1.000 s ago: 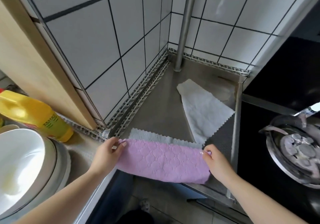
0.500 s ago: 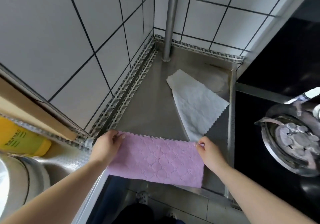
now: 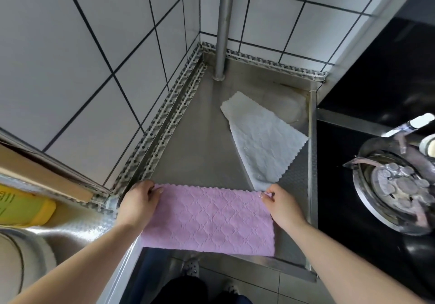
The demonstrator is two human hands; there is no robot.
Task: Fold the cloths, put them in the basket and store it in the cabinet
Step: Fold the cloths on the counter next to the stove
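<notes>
Both hands pinch the pink cloth's (image 3: 209,219) far corners, left hand (image 3: 138,201) and right hand (image 3: 281,206); white cloth (image 3: 261,139) lies beyond.

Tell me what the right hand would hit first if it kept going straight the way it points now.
The right hand, pinching the pink cloth's far right corner, points away from the body along the steel counter. The white cloth lies just ahead, so it would likely meet its near tip first; depth is unclear.
</notes>
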